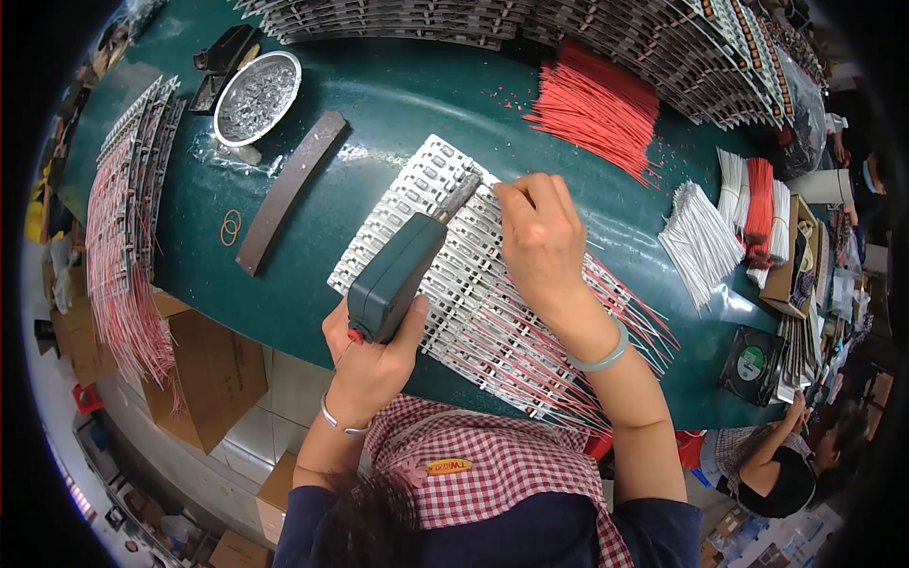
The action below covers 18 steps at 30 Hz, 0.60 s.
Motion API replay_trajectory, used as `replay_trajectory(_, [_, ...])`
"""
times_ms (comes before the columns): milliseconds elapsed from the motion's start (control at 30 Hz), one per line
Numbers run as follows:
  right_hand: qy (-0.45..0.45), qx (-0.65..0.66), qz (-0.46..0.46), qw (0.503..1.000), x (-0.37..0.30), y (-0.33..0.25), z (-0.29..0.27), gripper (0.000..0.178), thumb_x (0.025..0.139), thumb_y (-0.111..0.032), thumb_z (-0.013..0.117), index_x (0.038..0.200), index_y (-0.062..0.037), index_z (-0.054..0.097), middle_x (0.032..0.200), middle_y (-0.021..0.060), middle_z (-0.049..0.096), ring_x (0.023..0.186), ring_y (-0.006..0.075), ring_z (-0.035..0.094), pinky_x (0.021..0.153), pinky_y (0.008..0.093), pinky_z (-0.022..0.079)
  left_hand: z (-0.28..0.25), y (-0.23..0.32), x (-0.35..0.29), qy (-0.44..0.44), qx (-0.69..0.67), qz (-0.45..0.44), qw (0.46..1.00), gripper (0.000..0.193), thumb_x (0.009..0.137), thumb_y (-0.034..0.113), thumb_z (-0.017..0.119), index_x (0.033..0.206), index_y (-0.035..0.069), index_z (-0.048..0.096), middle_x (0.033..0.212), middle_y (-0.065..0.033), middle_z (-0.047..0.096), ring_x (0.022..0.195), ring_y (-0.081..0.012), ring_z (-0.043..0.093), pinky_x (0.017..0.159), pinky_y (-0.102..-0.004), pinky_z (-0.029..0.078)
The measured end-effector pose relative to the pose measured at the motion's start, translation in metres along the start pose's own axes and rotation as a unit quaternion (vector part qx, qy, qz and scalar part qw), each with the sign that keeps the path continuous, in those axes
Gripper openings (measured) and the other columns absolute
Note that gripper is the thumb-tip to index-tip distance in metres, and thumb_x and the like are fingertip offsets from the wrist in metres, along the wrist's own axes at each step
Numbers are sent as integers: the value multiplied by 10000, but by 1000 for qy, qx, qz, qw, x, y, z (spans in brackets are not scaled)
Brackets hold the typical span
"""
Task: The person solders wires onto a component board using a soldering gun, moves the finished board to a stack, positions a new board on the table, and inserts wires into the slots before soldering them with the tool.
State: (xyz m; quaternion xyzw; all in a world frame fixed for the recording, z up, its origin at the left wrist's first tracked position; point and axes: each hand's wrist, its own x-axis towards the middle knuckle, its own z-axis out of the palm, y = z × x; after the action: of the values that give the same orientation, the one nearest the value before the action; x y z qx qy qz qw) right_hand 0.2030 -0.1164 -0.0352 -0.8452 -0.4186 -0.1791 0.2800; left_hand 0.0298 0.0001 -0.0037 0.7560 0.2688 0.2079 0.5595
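My left hand [371, 364] grips a green soldering iron [396, 273], with its metal tip [461, 192] pointing up and right onto a row of white strip boards [417, 204]. The boards lie side by side on the dark green table [379, 104]. Thin red and white wires [615, 308] trail from them toward the lower right. My right hand [542, 237] rests on the boards, its fingertips pinched together right beside the iron's tip on a thin wire. My fingers mostly hide that wire. A pale bracelet circles my right wrist.
A round metal dish [256, 95], a dark flat bar [289, 189] and rubber bands [230, 227] lie at the left. Loose red wires [597, 109], white wires [701, 241] and stacked strips [663, 43] fill the back and right. Wired strips [123, 218] hang at the left. Another person [786, 464] sits at the lower right.
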Motion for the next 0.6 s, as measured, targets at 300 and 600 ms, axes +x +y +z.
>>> replay_trajectory(300, [-5,-6,5,1000,0,-2,0,182,669,48,628,839,-5,665,819,75,553,793,231,556,614,327,498,-1,1,-1,8,16,16,1000,168,793,30,736,942,-15,674,780,-85,668,650,-143,600,610,-288,483])
replay_trajectory(600, [-13,0,17,1000,0,-1,-3,170,731,70,679,883,-6,689,822,84,580,748,243,569,623,356,492,-37,31,13,273,-8,142,952,284,847,-23,700,1121,-30,626,913,-64,663,613,-68,547,498,-199,420])
